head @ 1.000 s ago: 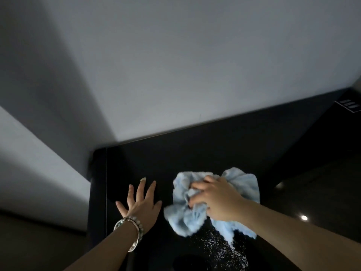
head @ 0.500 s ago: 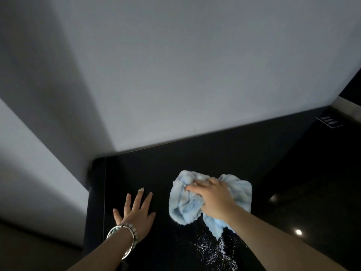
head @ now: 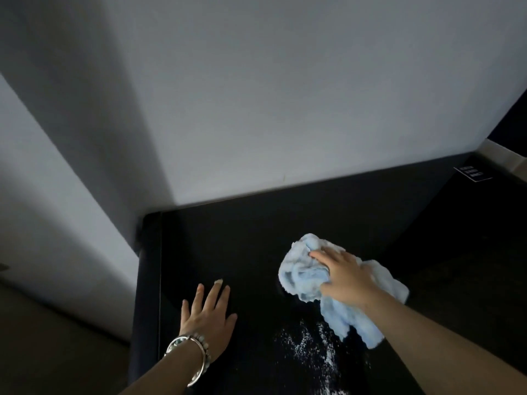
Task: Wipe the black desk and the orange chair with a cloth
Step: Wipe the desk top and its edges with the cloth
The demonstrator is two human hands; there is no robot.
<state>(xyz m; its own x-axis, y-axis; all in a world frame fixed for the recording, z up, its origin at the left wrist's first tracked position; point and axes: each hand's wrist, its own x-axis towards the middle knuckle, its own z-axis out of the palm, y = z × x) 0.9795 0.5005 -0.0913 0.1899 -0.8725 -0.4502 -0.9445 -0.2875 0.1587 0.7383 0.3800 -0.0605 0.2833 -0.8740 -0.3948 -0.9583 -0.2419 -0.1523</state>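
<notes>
At the far left a grey-white wall (head: 71,178) runs down toward a dim floor (head: 57,352), and a second, wider stretch of wall (head: 285,95) closes off the back, meeting the rear edge of the black desk (head: 228,240) in a corner. The desk's left edge stands just beside that corner. On the desk's near left part lies the left hand (head: 209,315), palm down and flat on the dark surface, its fingers straight and slightly spread, holding nothing; a silver bangle and a beaded bracelet (head: 192,357) circle its wrist. To the right of that hand, near the bottom edge of the view, a scatter of white specks (head: 310,346) lies on the desk top. Above and to the right of the specks sits the light blue cloth (head: 302,275), crumpled and bunched, resting on the desk well apart from the left hand. The right hand (head: 346,276) lies on top of the cloth and presses it to the surface, fingers mostly extended over the folds rather than curled round them. At the far right, near the desk's back corner, lies a small dark label with pale lines (head: 472,173); its text is too small to read.
</notes>
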